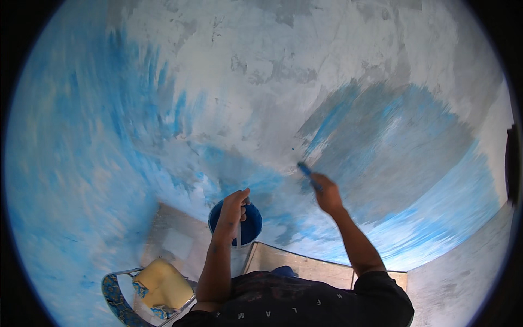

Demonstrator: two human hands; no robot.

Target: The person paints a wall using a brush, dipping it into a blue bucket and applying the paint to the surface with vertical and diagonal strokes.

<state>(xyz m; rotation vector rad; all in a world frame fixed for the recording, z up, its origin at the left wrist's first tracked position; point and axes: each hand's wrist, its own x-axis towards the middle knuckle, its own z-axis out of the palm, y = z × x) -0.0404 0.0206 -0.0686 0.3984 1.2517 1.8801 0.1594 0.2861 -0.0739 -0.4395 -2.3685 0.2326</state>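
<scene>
My right hand (pixel 328 196) is closed around a paintbrush (pixel 306 170) with blue on it. Its tip points up and to the left, at or close to the wall (pixel 256 103); whether it touches I cannot tell. Lower and to the left, my left hand (pixel 234 208) grips a blue bucket (pixel 253 226) by what looks like its handle. The bucket's inside is dark blue, and my hand covers part of its opening. Blue and grey strokes cover the wall on the left and right, with pale, patchy plaster between and above.
A metal-framed chair (pixel 166 283) with a yellow seat and patterned backrest stands at the lower left. A tan board-like surface (pixel 272 259) lies below the wall. Behind my shirt, a blue object (pixel 284 271) partly shows. Something dark (pixel 512 163) sits at the right edge.
</scene>
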